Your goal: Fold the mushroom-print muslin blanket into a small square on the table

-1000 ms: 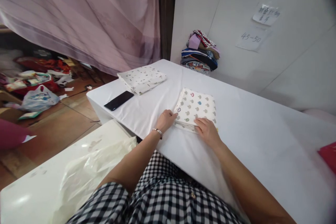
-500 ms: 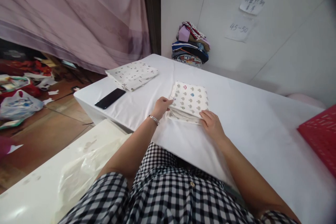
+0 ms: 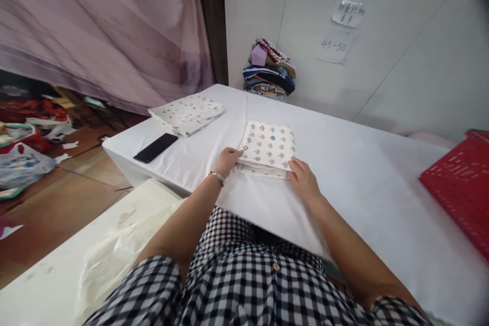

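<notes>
A folded white cloth (image 3: 268, 143) printed with grey, red and blue mushroom-like shapes lies on the white-covered table (image 3: 344, 183) in front of me. At its near left corner, my left hand (image 3: 226, 160) grips the edge between thumb and fingers. My right hand (image 3: 303, 177) holds the near right corner, thumb at the side and fingers over the edge. Several layers show along the near fold. Farther left lies another folded white cloth (image 3: 187, 114) with small scattered prints, apart from both hands.
A black phone (image 3: 156, 147) lies near the table's left edge. Folded clothes (image 3: 269, 71) are stacked by the wall. At the right stands a red basket (image 3: 458, 188). A pale surface with a plastic bag (image 3: 110, 260) is at my left; bags (image 3: 26, 165) sit on the floor.
The near edge of the mushroom-print cloth has come down flatter, its layers closer together. Both hands keep to the same corners. The view has turned slightly right, showing more of the red basket.
</notes>
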`<state>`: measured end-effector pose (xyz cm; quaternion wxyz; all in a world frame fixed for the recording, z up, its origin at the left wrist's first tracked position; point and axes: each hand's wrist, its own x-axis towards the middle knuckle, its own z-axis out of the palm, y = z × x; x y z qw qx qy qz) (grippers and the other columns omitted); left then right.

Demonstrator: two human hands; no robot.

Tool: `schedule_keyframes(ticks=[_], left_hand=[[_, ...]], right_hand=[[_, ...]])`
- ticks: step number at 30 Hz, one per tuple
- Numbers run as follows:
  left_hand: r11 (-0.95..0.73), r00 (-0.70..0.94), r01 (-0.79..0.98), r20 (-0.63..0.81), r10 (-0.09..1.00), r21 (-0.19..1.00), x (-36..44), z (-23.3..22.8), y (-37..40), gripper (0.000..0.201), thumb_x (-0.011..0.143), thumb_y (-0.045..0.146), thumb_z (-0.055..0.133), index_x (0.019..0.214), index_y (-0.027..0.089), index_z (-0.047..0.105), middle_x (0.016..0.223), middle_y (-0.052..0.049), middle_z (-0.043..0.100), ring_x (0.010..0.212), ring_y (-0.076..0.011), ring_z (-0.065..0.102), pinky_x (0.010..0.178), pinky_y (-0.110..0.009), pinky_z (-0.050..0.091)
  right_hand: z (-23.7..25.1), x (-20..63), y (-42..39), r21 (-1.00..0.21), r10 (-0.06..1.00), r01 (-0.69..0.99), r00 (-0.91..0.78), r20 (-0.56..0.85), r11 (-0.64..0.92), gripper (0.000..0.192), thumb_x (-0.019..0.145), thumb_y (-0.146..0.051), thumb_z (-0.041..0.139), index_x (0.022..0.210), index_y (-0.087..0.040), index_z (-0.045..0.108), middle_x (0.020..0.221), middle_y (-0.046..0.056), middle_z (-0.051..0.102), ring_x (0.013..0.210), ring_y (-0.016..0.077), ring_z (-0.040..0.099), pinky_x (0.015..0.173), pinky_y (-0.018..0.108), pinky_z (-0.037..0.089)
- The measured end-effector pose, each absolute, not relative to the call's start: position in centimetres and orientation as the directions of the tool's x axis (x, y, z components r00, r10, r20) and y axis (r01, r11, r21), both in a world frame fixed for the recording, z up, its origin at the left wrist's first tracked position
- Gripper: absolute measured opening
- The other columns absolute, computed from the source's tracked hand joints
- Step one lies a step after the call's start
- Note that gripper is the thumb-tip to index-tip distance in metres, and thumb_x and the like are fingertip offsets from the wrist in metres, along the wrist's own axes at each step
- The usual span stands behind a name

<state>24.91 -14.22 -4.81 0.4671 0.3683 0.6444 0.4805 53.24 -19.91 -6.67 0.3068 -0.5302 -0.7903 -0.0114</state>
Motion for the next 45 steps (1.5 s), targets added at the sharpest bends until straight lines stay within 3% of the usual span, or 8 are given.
schedule_keyframes(ticks=[5,12,20,32,40,45], left_hand=[[0.275,-0.309,-0.003,-0.262,0.914,0.961,25.1,-5.2,-14.4,0.028,0.059,0.029,0.075,0.069,0.017,0.052,0.059,0.003,0.052,0.053,-0.0088,0.05,0.053,-0.022,0.043],[0.288,-0.22,-0.254,-0.345,0.912,0.923,25.5,-3.8,-14.8,0.026,0.063,0.025,0.075,0.072,0.014,0.053,0.061,0.001,0.056,0.056,-0.0095,0.055,0.053,-0.021,0.045],[0.276,-0.189,-0.335,-0.352,0.917,0.901,26.1,-2.5,-15.1,0.017,0.071,0.019,0.069,0.072,0.013,0.053,0.063,0.0,0.057,0.055,-0.0082,0.054,0.05,-0.019,0.044],[0.25,-0.104,-0.481,-0.338,0.936,0.84,26.3,-1.9,-14.3,0.008,0.074,0.014,0.065,0.074,0.01,0.058,0.067,-0.003,0.057,0.053,-0.0062,0.053,0.046,-0.016,0.045],[0.252,-0.1,-0.461,-0.332,0.938,0.851,26.7,-0.7,-14.0,0.006,0.077,0.015,0.06,0.075,0.01,0.058,0.065,-0.003,0.057,0.053,-0.0058,0.052,0.047,-0.015,0.044],[0.284,-0.271,-0.172,-0.322,0.907,0.943,26.3,-3.0,-14.5,0.013,0.072,0.019,0.065,0.075,0.014,0.054,0.063,0.0,0.055,0.052,-0.0075,0.052,0.051,-0.02,0.046]], right_hand=[[-7.8,53.3,-20.2,-0.394,0.861,0.846,-0.137,0.489,0.359,0.04,0.087,-0.029,0.045,0.126,-0.022,0.052,0.133,0.009,0.048,0.121,0.0242,0.044,0.097,0.045,0.045],[-8.6,53.7,-20.2,-0.555,0.896,0.758,-0.087,0.435,0.343,0.047,0.082,-0.022,0.047,0.129,-0.023,0.049,0.138,0.007,0.044,0.123,0.0208,0.046,0.097,0.039,0.046],[-8.2,52.0,-20.2,-0.498,0.915,0.839,-0.002,0.404,0.222,0.053,0.083,-0.02,0.043,0.135,-0.022,0.043,0.141,0.009,0.041,0.124,0.0253,0.044,0.094,0.044,0.048],[-8.2,52.2,-20.3,-0.464,0.907,0.851,-0.031,0.421,0.245,0.053,0.083,-0.021,0.044,0.136,-0.025,0.042,0.141,0.007,0.041,0.119,0.0246,0.049,0.088,0.04,0.051],[-7.9,51.8,-20.2,-0.448,0.93,0.872,-0.019,0.367,0.195,0.054,0.081,-0.017,0.039,0.134,-0.022,0.043,0.142,0.008,0.04,0.119,0.0256,0.048,0.087,0.041,0.05],[-7.9,51.7,-20.2,-0.434,0.933,0.885,-0.004,0.36,0.171,0.054,0.081,-0.016,0.037,0.134,-0.024,0.043,0.141,0.006,0.04,0.118,0.0238,0.049,0.086,0.038,0.05]])
